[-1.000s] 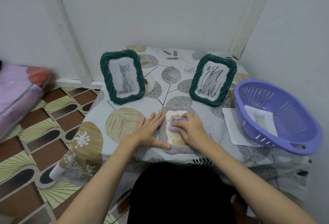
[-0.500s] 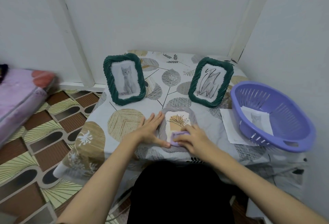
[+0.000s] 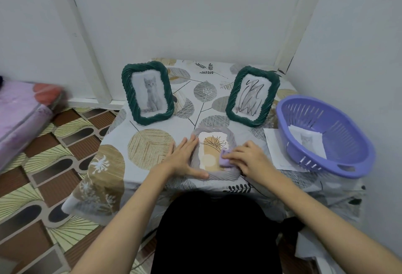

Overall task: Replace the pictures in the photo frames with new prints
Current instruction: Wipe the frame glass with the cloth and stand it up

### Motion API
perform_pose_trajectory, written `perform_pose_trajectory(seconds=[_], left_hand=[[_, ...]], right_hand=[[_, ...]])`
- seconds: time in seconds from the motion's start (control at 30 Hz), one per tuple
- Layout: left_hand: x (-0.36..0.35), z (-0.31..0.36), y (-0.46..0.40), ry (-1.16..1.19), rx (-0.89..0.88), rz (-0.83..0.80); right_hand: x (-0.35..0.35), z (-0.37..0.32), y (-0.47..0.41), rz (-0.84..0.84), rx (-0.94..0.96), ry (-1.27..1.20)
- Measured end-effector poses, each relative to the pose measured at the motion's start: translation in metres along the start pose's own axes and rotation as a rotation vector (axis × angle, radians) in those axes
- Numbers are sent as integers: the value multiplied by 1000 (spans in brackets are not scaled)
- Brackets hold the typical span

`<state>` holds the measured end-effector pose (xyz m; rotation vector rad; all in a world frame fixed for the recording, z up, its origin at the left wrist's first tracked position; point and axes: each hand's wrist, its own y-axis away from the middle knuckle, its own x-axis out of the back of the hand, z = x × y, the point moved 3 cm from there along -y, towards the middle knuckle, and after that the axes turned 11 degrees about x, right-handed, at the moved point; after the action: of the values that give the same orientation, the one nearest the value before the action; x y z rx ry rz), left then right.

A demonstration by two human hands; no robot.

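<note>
A grey rope-edged photo frame (image 3: 214,131) lies flat at the table's front, showing a tan print with a line-drawn plant. My left hand (image 3: 185,158) rests flat on its left edge, fingers straight and thumb along the bottom. My right hand (image 3: 248,157) grips a small lilac cloth (image 3: 225,161) against the glass at the frame's lower right. Two green rope frames stand behind: the left one (image 3: 148,93) holds a grey kitten picture, the right one (image 3: 252,96) a black scribble drawing.
A lilac plastic basket (image 3: 326,134) at the right holds a kitten print (image 3: 307,143) and sits on a white sheet (image 3: 275,143). The leaf-patterned tablecloth (image 3: 150,147) covers a small table set in a wall corner. A pink mattress (image 3: 19,112) lies left on the patterned floor.
My right hand has slid the cloth from the top of the flat frame down to its bottom, then to the lower right. My left hand has stayed on the frame's left edge.
</note>
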<state>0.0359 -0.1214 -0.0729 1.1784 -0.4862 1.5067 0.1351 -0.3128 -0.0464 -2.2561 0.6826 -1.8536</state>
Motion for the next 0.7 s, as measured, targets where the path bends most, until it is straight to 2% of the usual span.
perform_pose_trajectory(seconds=[0.07,0.23,0.4,0.53,0.7], left_hand=[[0,1,1,-17,16,6],[1,-1,2,-20,30,3],[2,1,3,-33,37,-2],[3,1,3,-34,36,4],[3,0,4,-33,24,8]], right_hand=[[-11,-6,-5,41,-50,22],[-10,-9,25,-62,4,-106],[-14,-16,-1,39,-101,-92],[-16,-32,14,21,-6,-178],[-6,-8,6,41,-173,-193]])
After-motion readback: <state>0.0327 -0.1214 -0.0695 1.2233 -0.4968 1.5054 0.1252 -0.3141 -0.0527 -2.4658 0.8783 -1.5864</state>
